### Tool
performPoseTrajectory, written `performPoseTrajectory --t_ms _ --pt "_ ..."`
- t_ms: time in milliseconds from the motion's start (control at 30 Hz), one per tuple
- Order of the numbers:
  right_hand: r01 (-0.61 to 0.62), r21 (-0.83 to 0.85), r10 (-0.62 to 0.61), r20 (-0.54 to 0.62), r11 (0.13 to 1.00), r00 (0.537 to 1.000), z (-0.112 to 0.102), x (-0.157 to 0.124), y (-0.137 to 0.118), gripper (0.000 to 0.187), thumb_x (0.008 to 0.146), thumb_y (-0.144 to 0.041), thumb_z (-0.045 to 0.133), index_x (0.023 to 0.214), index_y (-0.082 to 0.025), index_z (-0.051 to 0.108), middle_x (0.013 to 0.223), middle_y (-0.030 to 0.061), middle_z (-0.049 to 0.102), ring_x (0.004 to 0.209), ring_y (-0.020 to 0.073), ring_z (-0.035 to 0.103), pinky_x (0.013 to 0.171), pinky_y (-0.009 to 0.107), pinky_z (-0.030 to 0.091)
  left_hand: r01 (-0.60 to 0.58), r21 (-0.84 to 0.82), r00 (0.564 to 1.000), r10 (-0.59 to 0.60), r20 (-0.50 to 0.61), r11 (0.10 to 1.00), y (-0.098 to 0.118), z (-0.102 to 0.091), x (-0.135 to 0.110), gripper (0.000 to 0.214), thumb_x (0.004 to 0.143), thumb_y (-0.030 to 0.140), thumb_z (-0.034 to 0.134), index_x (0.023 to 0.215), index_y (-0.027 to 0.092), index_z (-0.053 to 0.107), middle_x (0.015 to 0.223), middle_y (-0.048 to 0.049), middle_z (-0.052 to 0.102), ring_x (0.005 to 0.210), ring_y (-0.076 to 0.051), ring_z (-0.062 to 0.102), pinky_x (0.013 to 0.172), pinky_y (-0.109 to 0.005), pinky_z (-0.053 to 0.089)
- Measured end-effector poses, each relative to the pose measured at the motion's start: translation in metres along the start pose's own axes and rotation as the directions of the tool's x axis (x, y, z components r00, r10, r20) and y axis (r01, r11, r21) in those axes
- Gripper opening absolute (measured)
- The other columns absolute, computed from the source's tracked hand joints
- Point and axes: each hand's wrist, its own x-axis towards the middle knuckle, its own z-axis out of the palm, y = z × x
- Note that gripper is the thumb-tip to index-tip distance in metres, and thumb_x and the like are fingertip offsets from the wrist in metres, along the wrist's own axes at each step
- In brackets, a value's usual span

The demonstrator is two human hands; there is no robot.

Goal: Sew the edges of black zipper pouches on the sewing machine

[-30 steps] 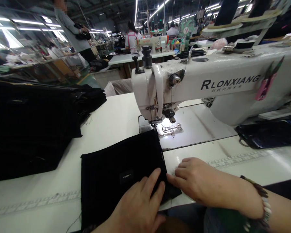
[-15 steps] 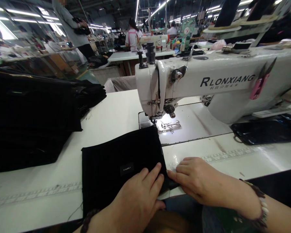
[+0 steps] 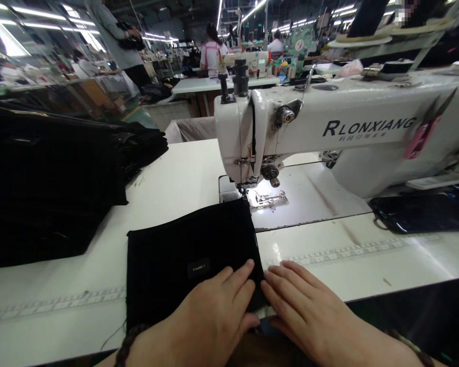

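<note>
A black fabric piece (image 3: pixel 183 250) with a small sewn label (image 3: pixel 199 267) lies flat on the white table, its far corner just under the needle of a white sewing machine (image 3: pixel 329 127). My left hand (image 3: pixel 210 316) rests flat on the fabric's near right part, fingers stretched out. My right hand (image 3: pixel 306 311) lies flat beside it, fingertips touching the fabric's right edge. Neither hand grips anything.
A tall stack of black fabric (image 3: pixel 49 188) fills the table's left side. A dark phone (image 3: pixel 424 214) lies at the right. Pink thread snips (image 3: pixel 424 132) hang on the machine arm. Printed rulers run along the table (image 3: pixel 348 275). Other people work at stations behind.
My right hand has uncurled and now lies flat at the fabric's edge, drawn slightly toward me. The left hand has barely moved. The camera shifted a little.
</note>
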Motion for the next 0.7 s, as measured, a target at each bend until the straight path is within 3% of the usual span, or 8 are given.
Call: performPoseTrajectory --t_ms 167,267,367,533,700 --pt "0.015 0.076 -0.019 0.052 0.997 0.998 -0.006 0.010 0.005 0.028 0.091 -0.022 0.038 0.105 -0.012 0.060 0.105 0.0077 0.064 0.097 0.0199 0.057 0.090 0.037 0.046 0.072 -0.027 0.987 -0.067 0.146 0.997 -0.016 -0.005 0.022 0.021 0.089 0.019 0.046 0.105 0.010 0.055 0.098 -0.0097 0.064 0.083 -0.022 0.062 0.069 -0.036 0.053" --pt "0.038 0.064 -0.039 0.026 0.997 0.999 -0.004 0.010 0.008 0.027 0.089 -0.014 0.038 0.104 -0.011 0.060 0.100 0.0096 0.065 0.091 0.0203 0.059 0.086 0.038 0.047 0.111 0.021 0.989 -0.113 0.093 0.994 -0.033 0.001 0.033 0.042 0.082 0.033 0.059 0.114 0.008 0.051 0.113 -0.0139 0.058 0.099 -0.028 0.056 0.082 -0.046 0.049" --pt "0.051 0.028 -0.050 -0.009 0.998 0.999 -0.003 0.011 0.008 0.028 0.087 -0.009 0.037 0.100 -0.011 0.061 0.097 0.0100 0.066 0.086 0.0202 0.060 0.080 0.037 0.049 0.130 -0.018 0.990 -0.128 0.056 0.991 -0.047 0.013 0.030 0.051 0.080 0.037 0.061 0.122 0.012 0.046 0.129 -0.0136 0.048 0.116 -0.028 0.046 0.095 -0.048 0.040" --pt "0.072 -0.033 -0.074 -0.064 0.997 0.995 -0.005 0.016 0.007 0.026 0.086 -0.007 0.038 0.092 -0.014 0.062 0.089 0.0080 0.068 0.076 0.0189 0.062 0.073 0.034 0.049 0.170 -0.060 0.985 -0.168 0.034 0.984 -0.052 0.022 0.022 0.048 0.083 0.032 0.058 0.124 0.012 0.044 0.128 -0.0132 0.048 0.116 -0.026 0.046 0.098 -0.048 0.037" --pt "0.181 -0.084 -0.187 -0.068 0.980 0.980 -0.013 0.015 0.015 0.040 0.087 0.001 0.026 0.093 -0.014 0.062 0.089 0.0049 0.070 0.077 0.0164 0.063 0.075 0.030 0.049 0.222 -0.057 0.975 -0.221 0.018 0.973 -0.041 0.019 0.030 0.047 0.079 0.033 0.063 0.119 0.011 0.049 0.123 -0.0136 0.052 0.107 -0.029 0.050 0.092 -0.048 0.042"
